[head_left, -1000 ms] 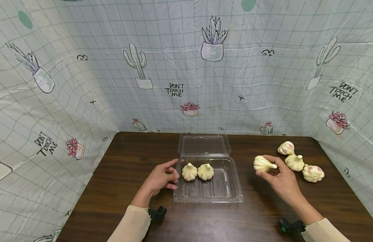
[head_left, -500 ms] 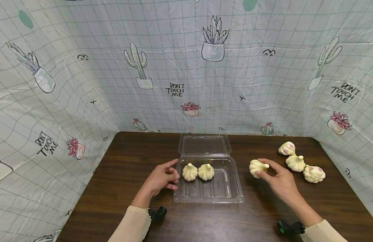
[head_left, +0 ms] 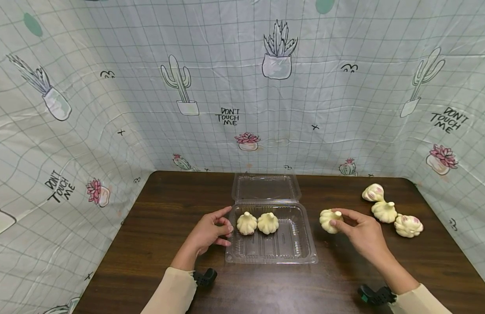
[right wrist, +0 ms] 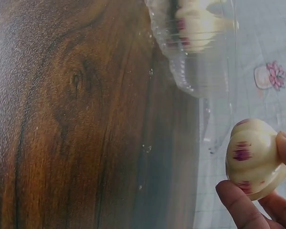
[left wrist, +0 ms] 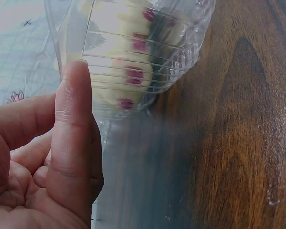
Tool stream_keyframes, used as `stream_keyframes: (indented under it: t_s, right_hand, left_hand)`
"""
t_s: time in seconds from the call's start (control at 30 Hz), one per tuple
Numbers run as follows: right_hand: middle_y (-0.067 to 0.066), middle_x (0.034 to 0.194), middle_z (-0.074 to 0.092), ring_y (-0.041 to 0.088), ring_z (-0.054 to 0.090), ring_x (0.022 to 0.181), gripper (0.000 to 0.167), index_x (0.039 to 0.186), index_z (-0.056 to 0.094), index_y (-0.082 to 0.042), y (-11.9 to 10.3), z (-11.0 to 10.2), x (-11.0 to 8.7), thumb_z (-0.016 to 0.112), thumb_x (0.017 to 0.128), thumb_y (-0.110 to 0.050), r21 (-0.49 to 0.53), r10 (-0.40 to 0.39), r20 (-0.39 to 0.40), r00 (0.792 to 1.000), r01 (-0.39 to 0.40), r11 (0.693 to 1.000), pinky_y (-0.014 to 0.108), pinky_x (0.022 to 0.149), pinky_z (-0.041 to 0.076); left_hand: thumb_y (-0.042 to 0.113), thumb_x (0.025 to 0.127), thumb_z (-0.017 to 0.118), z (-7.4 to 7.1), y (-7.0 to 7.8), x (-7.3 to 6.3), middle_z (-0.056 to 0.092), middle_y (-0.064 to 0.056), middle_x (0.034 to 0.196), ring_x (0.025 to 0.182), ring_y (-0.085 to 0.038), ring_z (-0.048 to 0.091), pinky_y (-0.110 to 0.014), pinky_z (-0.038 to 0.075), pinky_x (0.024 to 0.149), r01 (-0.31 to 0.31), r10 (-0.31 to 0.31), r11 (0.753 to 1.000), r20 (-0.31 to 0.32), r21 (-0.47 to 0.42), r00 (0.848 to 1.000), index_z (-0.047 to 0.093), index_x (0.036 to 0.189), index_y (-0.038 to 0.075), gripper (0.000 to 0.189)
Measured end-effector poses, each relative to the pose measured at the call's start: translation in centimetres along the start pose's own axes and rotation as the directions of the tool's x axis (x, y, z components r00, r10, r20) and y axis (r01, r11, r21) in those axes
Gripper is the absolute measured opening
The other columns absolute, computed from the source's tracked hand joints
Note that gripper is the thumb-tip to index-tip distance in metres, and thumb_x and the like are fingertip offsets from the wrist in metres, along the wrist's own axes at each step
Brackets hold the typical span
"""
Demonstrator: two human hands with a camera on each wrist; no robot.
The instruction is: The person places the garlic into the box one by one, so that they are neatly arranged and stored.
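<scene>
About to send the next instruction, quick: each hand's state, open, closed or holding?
Left hand: open, at the clear container's left edge.
Right hand: holding a garlic bulb, right of the container.

Plain cream sleeves (head_left: pixel 168 291) stop at chunky black wrist units (head_left: pixel 206 277), one on each side, the right one bearing a small green patch (head_left: pixel 363 297); left hand (head_left: pixel 208 231) and right hand (head_left: pixel 366 235) are bare.
</scene>
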State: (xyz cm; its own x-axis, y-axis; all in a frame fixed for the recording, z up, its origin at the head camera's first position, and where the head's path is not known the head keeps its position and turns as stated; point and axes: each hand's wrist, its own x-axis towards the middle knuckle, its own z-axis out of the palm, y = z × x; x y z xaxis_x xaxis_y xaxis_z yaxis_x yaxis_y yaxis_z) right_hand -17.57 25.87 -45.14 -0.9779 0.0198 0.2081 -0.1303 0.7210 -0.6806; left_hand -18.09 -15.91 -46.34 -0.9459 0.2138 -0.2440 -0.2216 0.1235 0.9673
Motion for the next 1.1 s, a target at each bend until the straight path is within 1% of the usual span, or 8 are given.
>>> stream_keyframes:
  t_s: [0.27, 0.47, 0.53, 0.6, 0.7, 0.8, 1.0, 1.1]
  right_hand:
    - [0.023, 0.126, 0.073, 0.043, 0.070, 0.114, 0.038, 0.127, 0.078, -0.011, -0.6, 0.1, 0.3, 0.080, 0.096, -0.032, 0.007, -0.003, 0.015, 1.000, 0.003, 1.000, 0.025, 0.070, 0.053]
    - [0.011, 0.127, 0.075, 0.017, 0.069, 0.112, 0.033, 0.123, 0.080, -0.014, -1.4, 0.5, 0.8, 0.082, 0.095, -0.030, -0.005, -0.073, -0.030, 0.997, 0.073, 0.997, 0.016, 0.079, 0.052]
    - [0.007, 0.127, 0.076, 0.013, 0.067, 0.112, 0.030, 0.122, 0.080, -0.016, -1.9, 0.8, 0.9, 0.082, 0.094, -0.028, -0.004, -0.091, -0.038, 0.995, 0.091, 0.996, 0.016, 0.083, 0.052]
    - [0.007, 0.125, 0.076, 0.015, 0.067, 0.114, 0.030, 0.122, 0.080, -0.017, -2.4, 1.1, 1.1, 0.082, 0.094, -0.027, 0.007, -0.091, -0.034, 0.995, 0.091, 0.996, 0.018, 0.084, 0.052]
    - [0.008, 0.125, 0.076, 0.028, 0.068, 0.118, 0.030, 0.123, 0.080, -0.016, -3.3, 1.7, 1.2, 0.082, 0.095, -0.027, 0.029, -0.092, -0.021, 0.996, 0.092, 0.995, 0.028, 0.087, 0.054]
    - [0.008, 0.125, 0.077, 0.031, 0.069, 0.118, 0.030, 0.122, 0.081, -0.017, -4.0, 2.4, 1.3, 0.082, 0.094, -0.026, 0.052, -0.099, -0.008, 0.995, 0.099, 0.994, 0.035, 0.087, 0.056]
    - [0.006, 0.123, 0.078, 0.025, 0.073, 0.109, 0.028, 0.120, 0.082, -0.017, -4.7, 3.8, 1.5, 0.084, 0.092, -0.023, 0.089, -0.121, 0.009, 0.993, 0.119, 0.989, 0.021, 0.081, 0.056]
    - [0.006, 0.121, 0.078, 0.024, 0.073, 0.107, 0.028, 0.118, 0.082, -0.016, -4.8, 4.4, 1.6, 0.085, 0.091, -0.020, 0.093, -0.133, 0.008, 0.991, 0.131, 0.987, 0.019, 0.079, 0.057]
  left_hand:
    - [-0.006, 0.101, 0.063, 0.0, 0.1, -0.1, 0.057, -0.012, 0.103, 0.080, -0.019, 0.062, -0.033, 0.067, 0.065, 0.002, -0.002, 1.000, 0.003, -0.003, 1.000, 0.041, 0.163, 0.009, 0.068]
    - [-0.007, 0.100, 0.064, 0.0, 0.1, 0.0, 0.058, -0.011, 0.102, 0.079, -0.019, 0.062, -0.033, 0.067, 0.064, 0.002, -0.002, 1.000, 0.000, -0.006, 1.000, 0.041, 0.163, 0.008, 0.068]
    - [-0.007, 0.100, 0.064, 0.0, 0.1, 0.0, 0.058, -0.011, 0.102, 0.079, -0.019, 0.063, -0.033, 0.067, 0.064, 0.004, -0.004, 1.000, -0.002, -0.005, 1.000, 0.041, 0.163, 0.008, 0.068]
    - [-0.007, 0.100, 0.064, 0.0, 0.1, 0.0, 0.058, -0.011, 0.102, 0.079, -0.019, 0.063, -0.033, 0.066, 0.064, 0.005, -0.005, 1.000, -0.003, -0.004, 1.000, 0.041, 0.163, 0.008, 0.068]
    - [-0.007, 0.101, 0.063, 0.0, 0.1, 0.0, 0.058, -0.011, 0.102, 0.079, -0.019, 0.063, -0.033, 0.066, 0.064, 0.006, -0.006, 1.000, -0.003, -0.003, 1.000, 0.041, 0.163, 0.009, 0.068]
    - [-0.007, 0.101, 0.063, 0.0, 0.1, 0.0, 0.058, -0.011, 0.102, 0.079, -0.019, 0.062, -0.033, 0.066, 0.064, 0.005, -0.005, 1.000, -0.003, -0.001, 1.000, 0.041, 0.163, 0.009, 0.068]
    - [-0.006, 0.101, 0.063, 0.0, 0.1, 0.0, 0.058, -0.012, 0.104, 0.080, -0.019, 0.063, -0.033, 0.066, 0.064, 0.003, -0.003, 1.000, 0.002, 0.002, 1.000, 0.040, 0.163, 0.009, 0.068]
    - [-0.005, 0.101, 0.063, 0.0, 0.0, 0.0, 0.058, -0.013, 0.104, 0.080, -0.019, 0.063, -0.033, 0.066, 0.064, 0.003, -0.003, 1.000, 0.006, 0.003, 1.000, 0.040, 0.163, 0.010, 0.068]
